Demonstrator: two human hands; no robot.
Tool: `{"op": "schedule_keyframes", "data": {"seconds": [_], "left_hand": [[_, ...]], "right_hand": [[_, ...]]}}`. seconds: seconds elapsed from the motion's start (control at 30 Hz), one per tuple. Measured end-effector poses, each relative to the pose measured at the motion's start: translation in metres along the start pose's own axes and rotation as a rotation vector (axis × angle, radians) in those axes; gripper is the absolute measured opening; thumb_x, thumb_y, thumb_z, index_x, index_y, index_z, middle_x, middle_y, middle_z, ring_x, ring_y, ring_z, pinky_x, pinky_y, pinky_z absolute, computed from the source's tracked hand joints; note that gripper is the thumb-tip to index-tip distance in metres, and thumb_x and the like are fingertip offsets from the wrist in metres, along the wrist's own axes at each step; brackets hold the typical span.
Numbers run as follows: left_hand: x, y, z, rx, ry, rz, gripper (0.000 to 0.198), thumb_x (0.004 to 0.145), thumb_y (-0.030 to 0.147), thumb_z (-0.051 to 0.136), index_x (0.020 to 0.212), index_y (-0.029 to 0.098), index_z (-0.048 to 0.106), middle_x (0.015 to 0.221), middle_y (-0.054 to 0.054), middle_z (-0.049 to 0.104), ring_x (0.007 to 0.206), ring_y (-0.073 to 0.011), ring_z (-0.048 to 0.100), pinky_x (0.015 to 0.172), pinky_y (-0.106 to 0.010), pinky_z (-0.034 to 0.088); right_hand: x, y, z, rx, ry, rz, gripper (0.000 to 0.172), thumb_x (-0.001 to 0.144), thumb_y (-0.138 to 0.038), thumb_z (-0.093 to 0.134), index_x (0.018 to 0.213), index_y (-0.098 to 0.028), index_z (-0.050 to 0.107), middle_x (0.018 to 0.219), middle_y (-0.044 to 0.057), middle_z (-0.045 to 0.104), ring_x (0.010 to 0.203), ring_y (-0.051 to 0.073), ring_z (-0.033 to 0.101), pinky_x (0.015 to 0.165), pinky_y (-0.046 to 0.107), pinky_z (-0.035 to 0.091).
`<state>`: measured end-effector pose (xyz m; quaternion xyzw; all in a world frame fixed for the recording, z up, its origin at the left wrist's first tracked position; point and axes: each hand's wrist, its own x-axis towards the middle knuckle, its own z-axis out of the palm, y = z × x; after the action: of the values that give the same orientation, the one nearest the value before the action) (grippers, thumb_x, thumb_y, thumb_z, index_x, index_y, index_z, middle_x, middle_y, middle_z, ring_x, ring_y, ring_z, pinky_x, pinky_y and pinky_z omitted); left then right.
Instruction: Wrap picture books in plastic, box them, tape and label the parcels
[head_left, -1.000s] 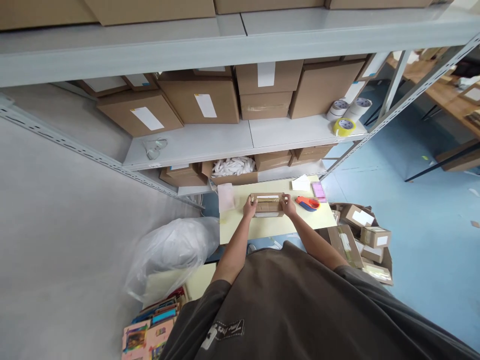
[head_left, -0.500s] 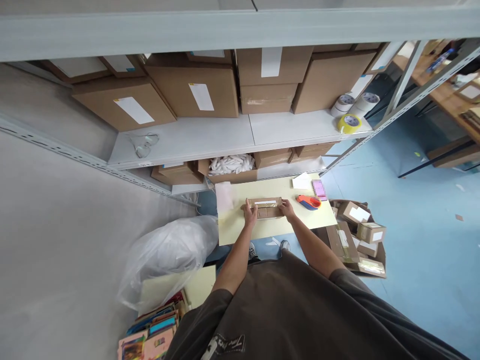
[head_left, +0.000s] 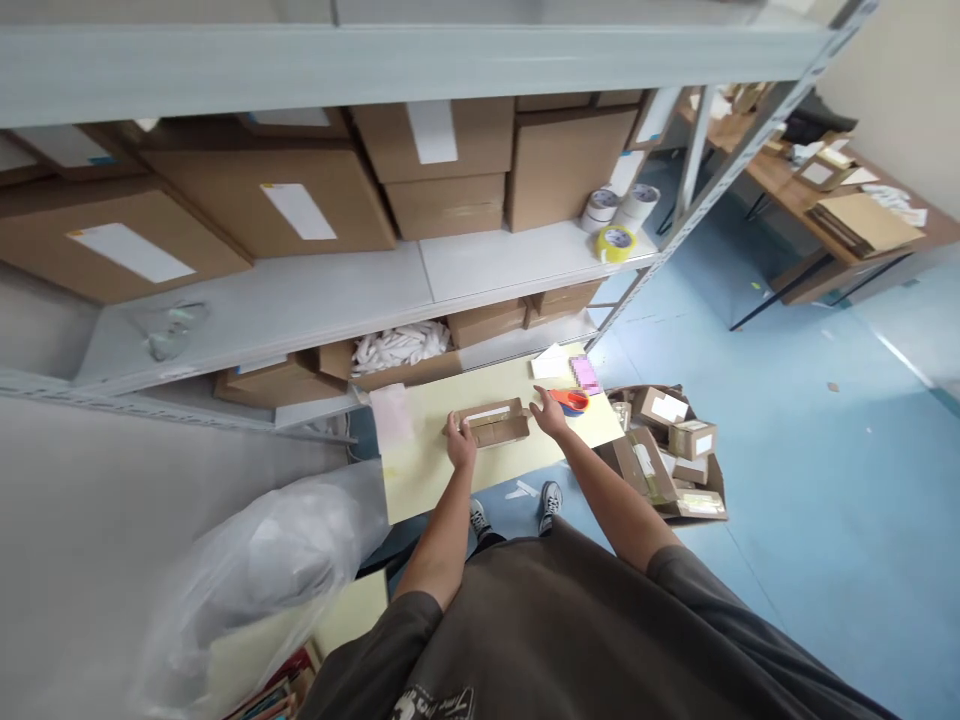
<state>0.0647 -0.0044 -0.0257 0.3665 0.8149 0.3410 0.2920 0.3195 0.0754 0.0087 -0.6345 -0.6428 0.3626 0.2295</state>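
Cardboard box (head_left: 496,425) now held only by left hand (head_left: 460,447); right hand (head_left: 550,416) let go, grip wide, just beside orange tape dispenser (head_left: 573,400).

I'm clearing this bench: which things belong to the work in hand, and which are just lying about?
In hand: small cardboard box, touched by the left hand; tape dispenser beside the right hand.
Lying about: pink pad, tape rolls on the shelf, floor boxes, plastic bag.
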Motion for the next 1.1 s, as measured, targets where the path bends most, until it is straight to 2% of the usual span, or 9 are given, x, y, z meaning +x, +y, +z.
{"op": "schedule_keyframes", "data": {"seconds": [0.1,0.2,0.33,0.53,0.63,0.73,0.83,0.93,1.1], "left_hand": [[-0.009,0.014,0.01,0.073,0.052,-0.049,0.058,0.11,0.046,0.042,0.162,0.02,0.045,0.158,-0.019,0.059,0.134,-0.033,0.066,0.109,-0.044,0.054],[-0.014,0.022,0.017,0.152,0.111,-0.066,0.057,0.111,0.048,0.039,0.161,0.021,0.048,0.154,-0.019,0.062,0.128,-0.0346,0.069,0.104,-0.046,0.056],[-0.012,0.021,0.023,0.232,0.147,-0.053,0.056,0.111,0.052,0.04,0.157,0.023,0.052,0.144,-0.018,0.07,0.123,-0.0339,0.072,0.102,-0.046,0.057],[-0.005,0.011,0.026,0.287,0.163,-0.059,0.054,0.109,0.051,0.045,0.156,0.023,0.051,0.145,-0.015,0.07,0.126,-0.0343,0.07,0.105,-0.046,0.056],[-0.003,0.007,0.027,0.301,0.162,-0.061,0.055,0.108,0.051,0.047,0.155,0.023,0.05,0.142,-0.016,0.071,0.125,-0.0335,0.07,0.103,-0.045,0.056],[-0.003,0.006,0.028,0.299,0.166,-0.057,0.054,0.108,0.051,0.048,0.155,0.023,0.051,0.142,-0.015,0.071,0.126,-0.0327,0.07,0.103,-0.044,0.056],[-0.005,0.01,0.029,0.284,0.165,-0.062,0.054,0.107,0.051,0.05,0.154,0.024,0.052,0.143,-0.014,0.071,0.125,-0.0322,0.07,0.104,-0.043,0.056],[-0.007,0.015,0.029,0.259,0.155,-0.078,0.054,0.107,0.05,0.05,0.154,0.023,0.053,0.144,-0.014,0.07,0.125,-0.0319,0.07,0.105,-0.042,0.055],[-0.009,0.018,0.027,0.199,0.119,-0.086,0.053,0.109,0.05,0.045,0.153,0.023,0.055,0.148,-0.015,0.067,0.127,-0.0324,0.069,0.105,-0.042,0.054]], "right_hand": [[0.007,0.013,-0.051,-0.06,0.024,-0.124,0.061,0.095,-0.026,0.058,0.156,-0.022,0.053,0.15,0.015,0.063,0.139,0.031,0.059,0.123,0.051,0.043],[0.011,0.042,-0.094,-0.102,0.041,-0.156,0.063,0.094,-0.023,0.059,0.157,-0.021,0.052,0.149,0.015,0.063,0.138,0.03,0.058,0.122,0.049,0.043],[0.015,0.089,-0.118,-0.128,0.03,-0.114,0.058,0.094,-0.022,0.061,0.152,-0.02,0.058,0.145,0.015,0.066,0.137,0.031,0.058,0.119,0.047,0.046],[0.023,0.135,-0.092,-0.149,-0.13,-0.053,0.051,0.091,-0.016,0.063,0.142,-0.017,0.063,0.152,0.016,0.062,0.142,0.029,0.055,0.118,0.041,0.046],[0.029,0.145,-0.068,-0.221,-0.24,0.016,0.046,0.093,-0.022,0.068,0.138,-0.015,0.064,0.146,0.02,0.066,0.137,0.033,0.059,0.114,0.044,0.048],[0.038,0.147,-0.047,-0.265,-0.251,0.079,0.043,0.095,-0.03,0.069,0.134,-0.013,0.065,0.137,0.025,0.069,0.13,0.038,0.063,0.114,0.05,0.047],[0.049,0.143,-0.038,-0.276,-0.223,0.152,0.037,0.097,-0.03,0.066,0.131,-0.013,0.065,0.129,0.025,0.072,0.127,0.038,0.064,0.114,0.051,0.045],[0.052,0.131,-0.043,-0.233,-0.195,0.149,0.035,0.1,-0.033,0.061,0.127,-0.012,0.066,0.122,0.025,0.073,0.125,0.038,0.065,0.113,0.05,0.045],[0.026,0.086,-0.064,-0.056,-0.167,-0.198,0.044,0.102,-0.044,0.054,0.135,-0.015,0.06,0.141,0.021,0.065,0.128,0.035,0.061,0.111,0.05,0.047]]}}
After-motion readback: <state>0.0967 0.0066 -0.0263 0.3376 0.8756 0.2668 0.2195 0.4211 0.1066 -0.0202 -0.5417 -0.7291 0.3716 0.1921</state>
